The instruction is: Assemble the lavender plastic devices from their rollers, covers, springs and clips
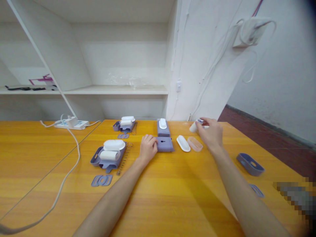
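My left hand (147, 147) rests on the table with its fingers closed on the left end of a purple-grey plastic housing (165, 144), which has a small dark slot in its face. Behind it stands another purple-grey housing (163, 132) with a white oval piece (162, 123) on it. At the far right, my right hand (211, 134) pinches a white cylinder (193, 127) with a purplish end. A second white part shows partly behind those fingers. Between the hands lie a white oval tray (183, 144) and a translucent pinkish oval tray (195, 144).
Two part sets, a nearer one (110, 155) and a farther one (127, 123), lie left with a coiled spring (124, 158) and flat purple-grey frames (101, 180). A purple-grey oval tray (250, 164) sits right. A power strip (71, 123) trails a white cable (78, 151).
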Demonstrator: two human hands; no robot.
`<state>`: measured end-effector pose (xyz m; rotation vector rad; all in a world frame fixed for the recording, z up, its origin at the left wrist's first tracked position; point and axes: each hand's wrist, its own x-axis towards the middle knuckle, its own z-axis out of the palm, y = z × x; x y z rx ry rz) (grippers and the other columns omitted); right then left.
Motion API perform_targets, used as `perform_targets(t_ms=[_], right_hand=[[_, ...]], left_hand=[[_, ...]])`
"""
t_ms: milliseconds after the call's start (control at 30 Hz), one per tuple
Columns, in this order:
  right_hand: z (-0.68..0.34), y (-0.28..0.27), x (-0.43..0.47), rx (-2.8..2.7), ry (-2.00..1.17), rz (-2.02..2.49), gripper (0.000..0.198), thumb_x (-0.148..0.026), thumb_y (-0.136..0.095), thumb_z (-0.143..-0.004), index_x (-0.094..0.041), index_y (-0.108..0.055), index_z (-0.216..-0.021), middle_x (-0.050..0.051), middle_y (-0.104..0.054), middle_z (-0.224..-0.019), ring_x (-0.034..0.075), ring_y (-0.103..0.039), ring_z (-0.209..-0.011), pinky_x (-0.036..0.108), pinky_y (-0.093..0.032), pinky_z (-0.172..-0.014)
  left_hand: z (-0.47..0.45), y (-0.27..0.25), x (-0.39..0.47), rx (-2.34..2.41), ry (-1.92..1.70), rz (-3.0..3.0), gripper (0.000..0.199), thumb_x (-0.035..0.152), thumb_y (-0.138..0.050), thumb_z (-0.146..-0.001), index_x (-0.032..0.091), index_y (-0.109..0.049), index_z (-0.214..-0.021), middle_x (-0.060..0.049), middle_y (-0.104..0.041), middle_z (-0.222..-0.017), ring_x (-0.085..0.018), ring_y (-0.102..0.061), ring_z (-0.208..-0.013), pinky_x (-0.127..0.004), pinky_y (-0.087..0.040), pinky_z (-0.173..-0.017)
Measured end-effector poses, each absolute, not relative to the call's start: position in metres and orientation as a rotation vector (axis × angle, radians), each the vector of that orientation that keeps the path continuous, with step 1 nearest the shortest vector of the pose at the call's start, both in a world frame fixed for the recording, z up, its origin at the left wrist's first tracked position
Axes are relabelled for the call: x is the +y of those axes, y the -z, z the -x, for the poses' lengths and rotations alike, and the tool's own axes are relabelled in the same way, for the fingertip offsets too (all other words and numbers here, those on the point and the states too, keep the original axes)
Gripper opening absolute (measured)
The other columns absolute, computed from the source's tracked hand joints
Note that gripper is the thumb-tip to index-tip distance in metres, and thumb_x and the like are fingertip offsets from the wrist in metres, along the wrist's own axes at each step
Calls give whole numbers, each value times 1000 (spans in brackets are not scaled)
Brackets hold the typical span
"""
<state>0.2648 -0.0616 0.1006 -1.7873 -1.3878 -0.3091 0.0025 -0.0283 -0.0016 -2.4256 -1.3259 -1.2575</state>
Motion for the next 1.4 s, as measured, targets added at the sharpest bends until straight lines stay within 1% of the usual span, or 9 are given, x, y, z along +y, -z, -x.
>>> perform_targets(t_ms=[133,233,367,500,767,933,1133,1300,1400], right_hand=[[-256,-105,-65,-1283,128,1618,37,-39,-48,-83,-16,-60,-110,10,-64,-99,17,-63,-75,27,-46,-76],[-251,-100,-62,-1209,11,1573,37,-40,-48,-83,-16,-61,-107,10,-66,-97,18,-64,-76,26,-49,-71],[-244,-88,-55,-1168,-120,1509,36,-39,-49,-81,-14,-62,-104,10,-67,-94,19,-64,-77,29,-51,-66],[-238,-75,-48,-1197,-132,1474,33,-38,-52,-78,-15,-65,-97,8,-69,-87,20,-64,-74,31,-51,-67],[-219,-49,-44,-1314,-233,1609,31,-34,-50,-78,-15,-66,-96,8,-70,-87,18,-64,-71,30,-49,-69],[-208,-33,-42,-1459,-231,1646,29,-30,-50,-79,-13,-66,-97,9,-69,-93,16,-63,-75,27,-48,-71],[-202,-22,-42,-1548,-175,1656,26,-27,-50,-81,-12,-66,-96,11,-66,-93,19,-61,-83,29,-45,-78],[-202,-21,-47,-1633,-36,1701,29,-24,-47,-84,-13,-64,-104,12,-62,-100,20,-58,-91,30,-42,-84],[-203,-23,-49,-1664,33,1717,29,-23,-45,-85,-13,-63,-105,12,-61,-100,20,-58,-91,30,-42,-85]], left_hand=[[-3,2,-29,-1337,1247,2429,20,10,-44,-82,21,-56,-70,-3,-57,-76,-20,-48,-81,-34,-35,-73],[-2,2,-29,-1333,1248,2429,20,10,-44,-82,21,-56,-70,-4,-56,-76,-20,-48,-81,-34,-35,-73],[-2,1,-28,-1320,1254,2432,19,11,-44,-82,20,-56,-70,-3,-57,-76,-19,-48,-80,-34,-35,-73],[-3,1,-27,-1318,1253,2430,19,11,-44,-82,21,-56,-70,-3,-57,-76,-20,-48,-80,-34,-35,-72],[-2,2,-28,-1308,1262,2421,19,11,-44,-82,20,-56,-69,-3,-57,-76,-19,-48,-79,-34,-35,-72],[-2,2,-27,-1304,1265,2419,20,11,-44,-82,21,-56,-70,-3,-56,-75,-19,-48,-79,-34,-36,-72],[-2,1,-28,-1310,1255,2420,20,11,-44,-82,21,-56,-70,-4,-56,-75,-20,-48,-79,-35,-36,-72],[-2,0,-28,-1311,1255,2425,19,10,-44,-82,20,-56,-70,-4,-56,-76,-19,-48,-80,-34,-36,-72],[-2,1,-28,-1312,1255,2428,19,11,-44,-82,20,-56,-71,-4,-56,-76,-20,-48,-80,-34,-35,-71]])
